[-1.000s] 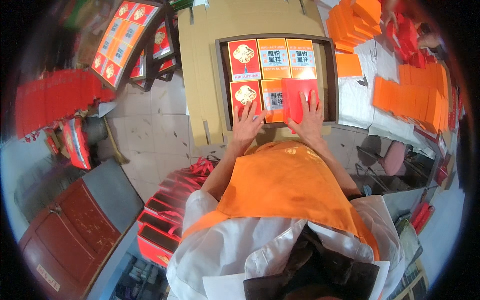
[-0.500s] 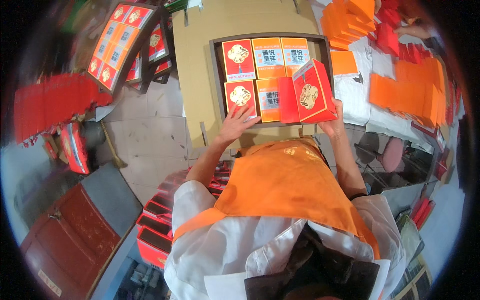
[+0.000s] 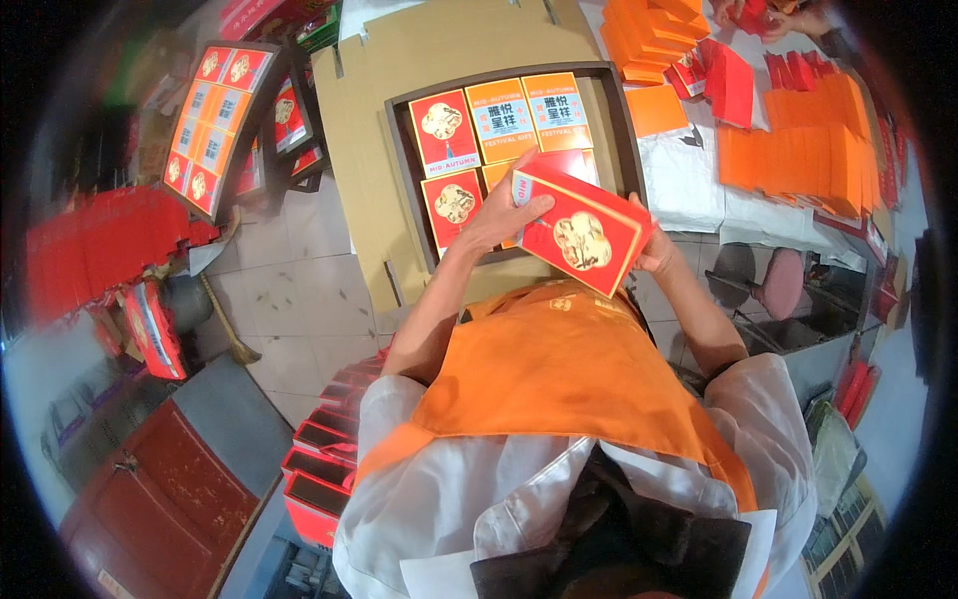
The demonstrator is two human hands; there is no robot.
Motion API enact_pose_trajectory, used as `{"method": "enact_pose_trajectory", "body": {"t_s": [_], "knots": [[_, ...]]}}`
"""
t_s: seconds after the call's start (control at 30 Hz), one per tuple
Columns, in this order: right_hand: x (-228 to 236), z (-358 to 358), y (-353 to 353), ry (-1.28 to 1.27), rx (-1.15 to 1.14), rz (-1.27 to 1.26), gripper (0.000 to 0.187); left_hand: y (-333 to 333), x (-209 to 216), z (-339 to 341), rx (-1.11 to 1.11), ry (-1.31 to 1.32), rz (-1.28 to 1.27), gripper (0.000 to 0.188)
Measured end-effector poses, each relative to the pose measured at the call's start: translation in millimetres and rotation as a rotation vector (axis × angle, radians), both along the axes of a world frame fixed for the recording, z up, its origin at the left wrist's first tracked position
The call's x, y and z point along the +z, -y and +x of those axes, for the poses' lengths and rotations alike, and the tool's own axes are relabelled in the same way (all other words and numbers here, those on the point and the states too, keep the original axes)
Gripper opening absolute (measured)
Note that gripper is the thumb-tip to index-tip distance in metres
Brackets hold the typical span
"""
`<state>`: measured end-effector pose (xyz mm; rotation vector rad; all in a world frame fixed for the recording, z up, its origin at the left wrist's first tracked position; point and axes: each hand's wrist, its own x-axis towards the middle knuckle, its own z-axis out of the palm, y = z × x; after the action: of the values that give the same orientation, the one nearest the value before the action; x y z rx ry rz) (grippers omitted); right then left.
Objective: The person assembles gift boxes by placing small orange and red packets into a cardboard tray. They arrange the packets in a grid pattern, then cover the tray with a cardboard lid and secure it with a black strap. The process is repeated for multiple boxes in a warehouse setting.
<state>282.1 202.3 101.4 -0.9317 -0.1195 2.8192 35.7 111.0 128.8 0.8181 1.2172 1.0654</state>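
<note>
Both my hands grip a red gift box (image 3: 579,235) with a gold flower-shaped emblem, held tilted over the near right part of a dark tray (image 3: 396,150). My left hand (image 3: 499,215) closes on its left end, the thumb on the printed face. At the opposite end, my right hand (image 3: 654,243) has its fingers round the edge. Inside the tray are a far-left red box (image 3: 442,130), a near-left red box (image 3: 456,203) and two orange boxes with pale blue labels, the middle one (image 3: 500,118) and the right one (image 3: 557,110). The held box hides the tray's near right corner.
The tray rests on a cardboard surface (image 3: 359,130). To the left, another filled tray (image 3: 212,125) leans at an angle. Orange cartons (image 3: 798,140) are heaped at the right, and another person's hands (image 3: 788,25) show beyond. Red boxes (image 3: 317,479) line the floor at my left.
The red box has come up out of the tray's near right area and turned to lie slanted. My left hand has moved from the tray's near-left box onto it.
</note>
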Motion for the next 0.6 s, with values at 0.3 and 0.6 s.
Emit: {"method": "enact_pose_trajectory", "body": {"t_s": [0.3, 0.6], "knots": [[36.0, -28.0, -13.2, 0.584, -0.326, 1.082, 0.059, -5.5, -38.8, 47.7, 0.757, 0.464, 0.047, 0.053], [88.6, -41.3, -8.1, 0.454, -0.222, 1.54, 0.051, -7.4, -5.4, 62.1, 0.816, 0.119, 0.273, 0.066]]}}
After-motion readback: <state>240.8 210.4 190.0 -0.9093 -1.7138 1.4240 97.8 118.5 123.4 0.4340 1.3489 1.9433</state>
